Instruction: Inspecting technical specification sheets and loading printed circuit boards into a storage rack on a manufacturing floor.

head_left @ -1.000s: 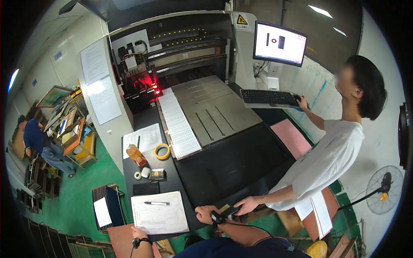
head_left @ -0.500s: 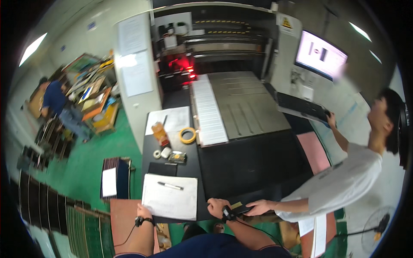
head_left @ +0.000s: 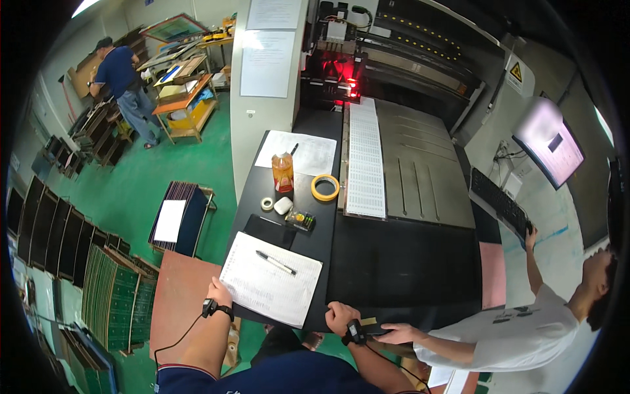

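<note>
My left hand [head_left: 220,293] is closed at the table's left edge, touching the lower left side of a white notepad [head_left: 273,282]. A pen [head_left: 275,262] lies across the pad's written sheet. To the right of the pad, my right hand [head_left: 340,318] curls its fingers over the front edge of the black table [head_left: 400,262]. Both wrists carry black straps with small cabled devices. Close beside my right wrist, a co-worker's hand [head_left: 398,333] holds a dark flat object [head_left: 374,326] with a yellowish patch; its kind is unclear.
A bottle [head_left: 283,172], yellow tape roll [head_left: 325,188] and small items stand beyond the pad. Behind is a machine with a red light [head_left: 352,87] and a long white printed strip [head_left: 365,157]. The co-worker's other hand touches a keyboard [head_left: 500,203]. Racked boards [head_left: 115,295] stand left.
The view has turned left, so the table and machine sit farther right. My hands stay at the table edge. The co-worker's keyboard has tilted more steeply in view.
</note>
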The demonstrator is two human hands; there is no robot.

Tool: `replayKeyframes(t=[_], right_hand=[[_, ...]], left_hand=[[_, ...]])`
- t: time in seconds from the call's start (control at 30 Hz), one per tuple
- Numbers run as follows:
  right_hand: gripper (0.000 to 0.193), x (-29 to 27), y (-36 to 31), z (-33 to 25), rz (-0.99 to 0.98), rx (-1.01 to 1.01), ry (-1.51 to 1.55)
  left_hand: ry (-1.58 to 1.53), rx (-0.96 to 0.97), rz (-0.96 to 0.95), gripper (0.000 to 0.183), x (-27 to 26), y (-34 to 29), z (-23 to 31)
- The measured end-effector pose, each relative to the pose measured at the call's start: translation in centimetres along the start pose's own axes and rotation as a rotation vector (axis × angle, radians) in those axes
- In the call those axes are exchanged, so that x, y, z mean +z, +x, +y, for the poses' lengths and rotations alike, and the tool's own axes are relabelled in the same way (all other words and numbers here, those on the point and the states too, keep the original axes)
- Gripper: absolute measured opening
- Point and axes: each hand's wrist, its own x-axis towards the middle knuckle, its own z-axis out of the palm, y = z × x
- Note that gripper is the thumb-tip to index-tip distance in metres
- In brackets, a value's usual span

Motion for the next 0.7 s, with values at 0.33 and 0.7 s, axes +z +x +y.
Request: replayKeyframes(t=[0.33,0.7], right_hand=[[0.012,1.2,-0.5,0.9,0.058,0.017,0.062],[0.005,0.7,-1.0,1.1,0.077,0.011,0.08]], left_hand=[[-0.446,-0.142,-0.188,0.049,4.6,4.0,-5.3],[-0.1,0.077,-0.062,0.061,2.2,2.1,-1.4]])
